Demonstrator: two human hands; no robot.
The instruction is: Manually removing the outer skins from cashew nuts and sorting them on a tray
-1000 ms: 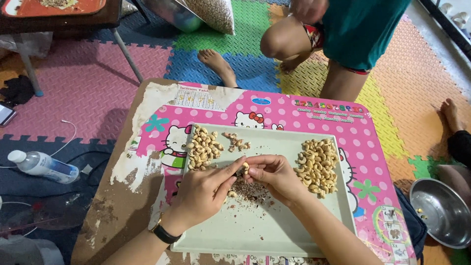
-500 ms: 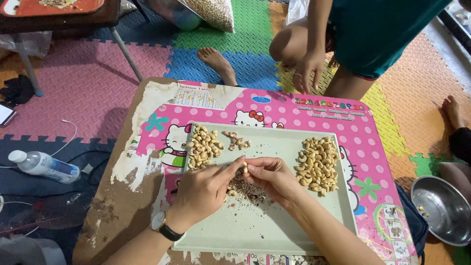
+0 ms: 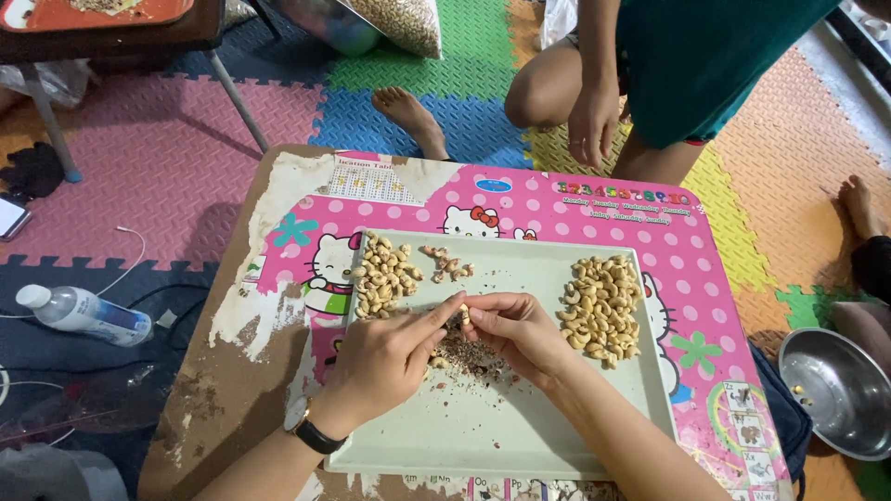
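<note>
One pale cashew (image 3: pixel 462 314) sits pinched between the fingertips of the left hand (image 3: pixel 385 362) and right hand (image 3: pixel 515 329), held just above a small heap of brown skin flakes (image 3: pixel 464 355) near the middle of the light green tray (image 3: pixel 520 436).

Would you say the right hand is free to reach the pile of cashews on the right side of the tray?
Probably yes: the pile of cashews lies uncovered just beside the right hand, though its fingers pinch a nut.
</note>
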